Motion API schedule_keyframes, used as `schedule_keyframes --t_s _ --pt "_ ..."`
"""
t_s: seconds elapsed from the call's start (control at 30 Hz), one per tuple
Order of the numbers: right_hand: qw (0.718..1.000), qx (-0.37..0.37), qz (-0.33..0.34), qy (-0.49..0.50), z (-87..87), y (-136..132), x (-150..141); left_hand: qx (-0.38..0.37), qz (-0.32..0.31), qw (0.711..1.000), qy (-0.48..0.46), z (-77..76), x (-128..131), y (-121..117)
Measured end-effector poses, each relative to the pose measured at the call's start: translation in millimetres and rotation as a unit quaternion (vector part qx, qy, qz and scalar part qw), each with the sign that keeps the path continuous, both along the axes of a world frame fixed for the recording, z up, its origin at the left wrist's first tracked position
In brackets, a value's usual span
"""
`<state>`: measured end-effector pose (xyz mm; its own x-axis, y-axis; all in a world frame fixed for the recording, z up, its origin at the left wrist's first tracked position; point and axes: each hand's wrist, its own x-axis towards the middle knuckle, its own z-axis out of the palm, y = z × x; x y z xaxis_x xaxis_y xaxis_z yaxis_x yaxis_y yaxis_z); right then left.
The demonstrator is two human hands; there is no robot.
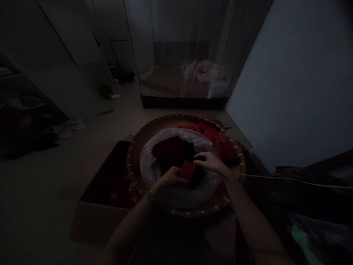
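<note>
In the dim head view, my left hand (172, 176) is closed on a small red box-like piece (188, 170), with the thumb along its near side. Its exact kind is too dark to make out. My right hand (211, 162) is at the piece's upper right, thumb and fingertips drawn together in a pinch; whatever they hold is hidden in shadow. Both hands are over an opened clear plastic bag (149, 162) containing dark red material (169, 149). The bag lies in a round woven bamboo tray (129, 162). Flat red pieces (208, 131) are heaped along the tray's far right side.
An open cardboard box (96, 217) with red, shiny items stands left of the tray. A thin white cord (289, 179) runs off to the right. Behind is a bed with a sheer net (176, 55); a pale wall (298, 73) rises on the right. Dark clutter (24, 121) lies left.
</note>
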<state>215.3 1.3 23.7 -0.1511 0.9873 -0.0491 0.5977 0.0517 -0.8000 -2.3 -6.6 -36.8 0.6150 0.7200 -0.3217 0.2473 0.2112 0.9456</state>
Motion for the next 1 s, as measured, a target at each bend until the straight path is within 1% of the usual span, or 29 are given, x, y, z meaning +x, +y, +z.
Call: schedule_keyframes --t_s 0.07,0.13,0.27,0.33,0.47,0.6,0.8,1.0 --pt "1.000 -0.013 -0.010 0.020 1.9 2 8 0.008 -0.009 1.000 0.013 -1.3 -1 0" --pt "0.999 -0.027 -0.020 0.032 5.3 3 17 -0.003 -0.011 1.000 0.008 -2.8 -2 0" --pt "0.999 -0.046 -0.012 0.023 7.3 2 29 -0.045 0.015 0.998 -0.032 -5.0 0 1" --pt "0.999 -0.044 -0.007 0.015 4.3 1 26 -0.049 0.024 0.998 -0.036 -5.3 1 2" --pt "0.999 -0.033 -0.001 0.004 -2.3 0 9 -0.034 0.013 0.999 -0.031 -4.0 1 2" --pt "1.000 -0.017 -0.012 -0.009 -2.2 1 -2 -0.028 0.016 0.999 -0.019 -3.0 0 2" --pt "0.999 -0.023 -0.009 -0.022 -2.3 2 4 -0.069 0.028 0.996 -0.046 -3.5 2 1" --pt "1.000 0.002 -0.003 -0.014 -8.7 4 3 -0.070 0.029 0.996 -0.043 -1.9 2 0"
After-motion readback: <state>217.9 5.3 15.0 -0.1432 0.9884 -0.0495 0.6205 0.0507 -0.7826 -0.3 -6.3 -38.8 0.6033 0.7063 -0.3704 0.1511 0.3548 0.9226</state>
